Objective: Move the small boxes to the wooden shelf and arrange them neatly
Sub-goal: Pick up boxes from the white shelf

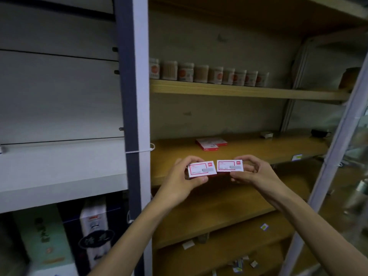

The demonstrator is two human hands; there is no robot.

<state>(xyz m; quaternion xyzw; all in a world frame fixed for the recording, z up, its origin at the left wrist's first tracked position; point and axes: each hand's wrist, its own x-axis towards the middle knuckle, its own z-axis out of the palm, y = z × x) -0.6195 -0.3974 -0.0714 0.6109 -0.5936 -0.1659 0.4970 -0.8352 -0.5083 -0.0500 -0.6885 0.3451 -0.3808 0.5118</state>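
Observation:
My left hand (184,185) grips a small white box with a red frame (201,169), fingers over its top edge and thumb under it. My right hand (253,173) holds a matching small box (229,165) right beside it. Both boxes hover side by side above the front edge of the wooden shelf (249,151). Farther back on that shelf lies a short stack of red and white boxes (210,144).
A row of small jars (209,72) stands on the wooden shelf above. A small pale box (266,134) and a dark object (319,133) sit at the shelf's back right. A white and blue upright post (137,116) borders the shelf on the left. Lower shelves hold scattered paper scraps.

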